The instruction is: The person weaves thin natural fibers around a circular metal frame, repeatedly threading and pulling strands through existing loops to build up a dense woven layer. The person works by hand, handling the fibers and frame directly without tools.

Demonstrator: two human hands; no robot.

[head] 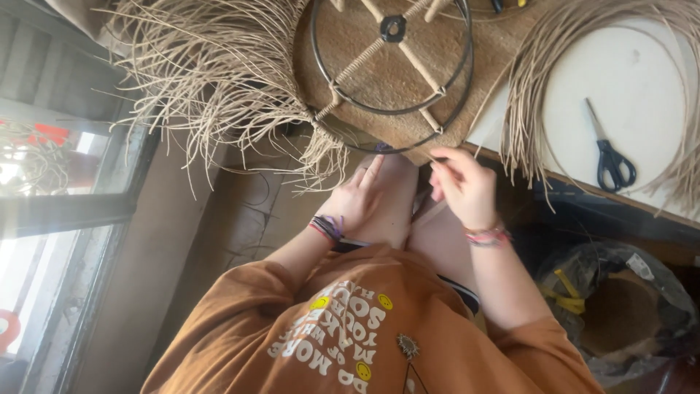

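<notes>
- Pouring in as daylight from the window [51, 190] at nine o'clock, blowing out the glass to white glare.
- Glowing brightly on the white tabletop [634, 80] at two o'clock.
- Sinking into deep shadow at four o'clock, under the table edge.
- Bending slightly toward the corners; softening faintly along the edges.

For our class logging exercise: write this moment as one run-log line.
left hand: on knee | right hand: pinching reed strand | wire frame: ahead | scissors: on white table
</notes>
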